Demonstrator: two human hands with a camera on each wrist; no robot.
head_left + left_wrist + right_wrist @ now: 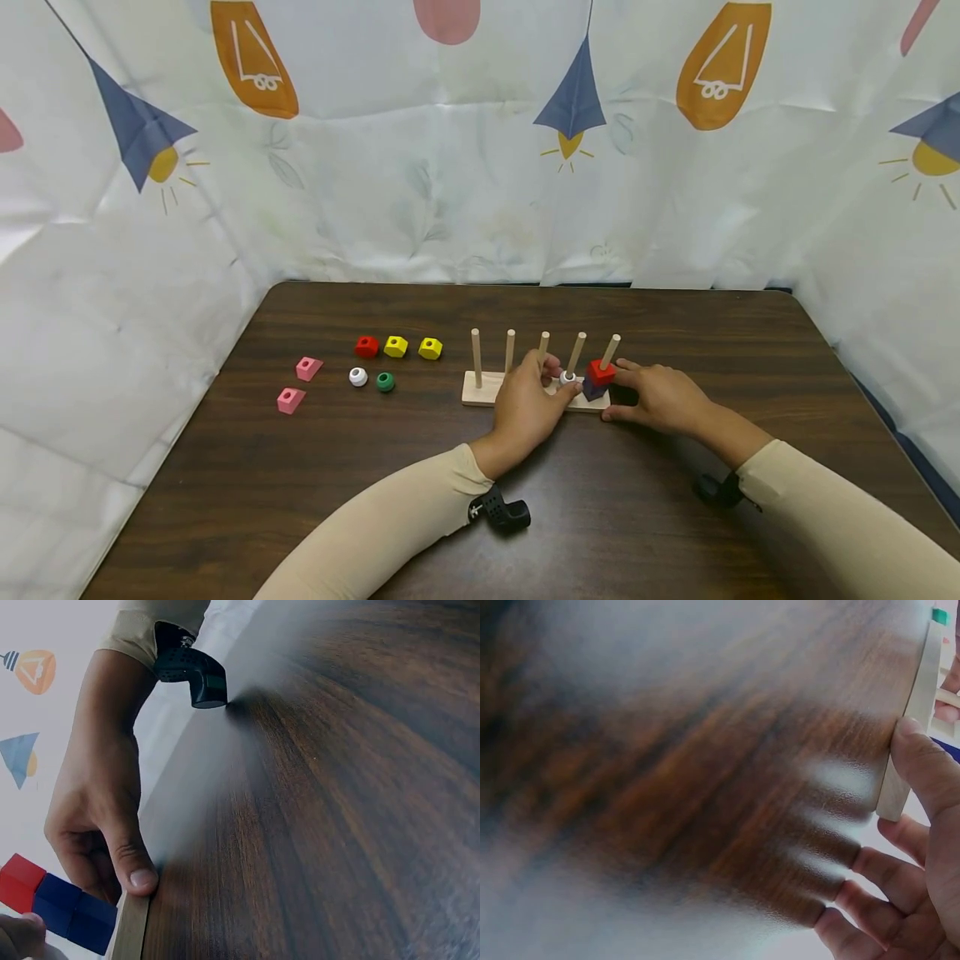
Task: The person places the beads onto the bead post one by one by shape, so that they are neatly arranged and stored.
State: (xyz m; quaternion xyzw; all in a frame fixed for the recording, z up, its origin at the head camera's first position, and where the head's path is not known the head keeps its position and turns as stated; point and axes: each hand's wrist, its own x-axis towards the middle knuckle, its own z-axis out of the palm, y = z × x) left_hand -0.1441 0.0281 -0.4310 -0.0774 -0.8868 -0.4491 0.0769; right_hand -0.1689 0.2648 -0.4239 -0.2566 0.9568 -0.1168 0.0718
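Observation:
A pale wooden peg board [480, 389] with several upright pegs lies on the table. My left hand [528, 408] is at the fourth peg, its thumb and fingers around a white bead [567, 377] threaded on it. On the end peg sits a red block [601, 372] over dark blue blocks [73, 911]. My right hand [663, 398] holds the board's right end: the thumb [922, 761] lies on the front edge, and the other fingers reach around the end. My left hand hides the foot of the third peg.
Left of the board lie a red block [367, 347], two yellow blocks [396, 347], a white bead [357, 377] and a green bead [385, 382]. Two pink blocks [308, 368] lie farther left. A patterned curtain [480, 200] hangs behind the dark wooden table [420, 500].

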